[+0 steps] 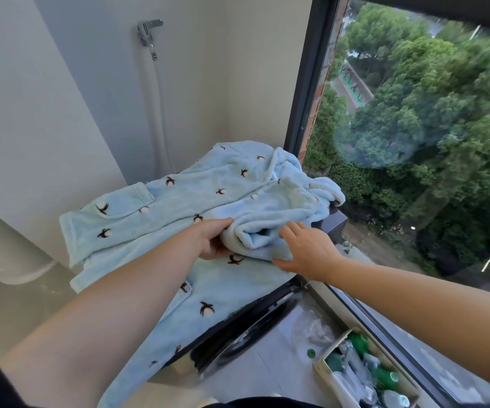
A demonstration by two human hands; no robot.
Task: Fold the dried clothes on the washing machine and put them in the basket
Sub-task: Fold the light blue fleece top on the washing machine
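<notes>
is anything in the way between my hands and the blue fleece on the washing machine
Nothing visible: the left hand grips a bunched fold of the blue fleece garment and the right hand rests flat on it. No basket shows in this view, so the way there cannot be judged.

washing machine (267,313) mostly under robe (208,187), box (333,346) cropped

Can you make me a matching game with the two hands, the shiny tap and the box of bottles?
1 left hand
2 right hand
3 shiny chrome wall tap
4 open cardboard box of green bottles

A on the grey wall
B low beside the window
C fingers straight, resting on the fluffy light blue patterned garment
D grips a bunched fold of that garment

Pairs: 1-D, 2-C, 3-A, 4-B.
</notes>
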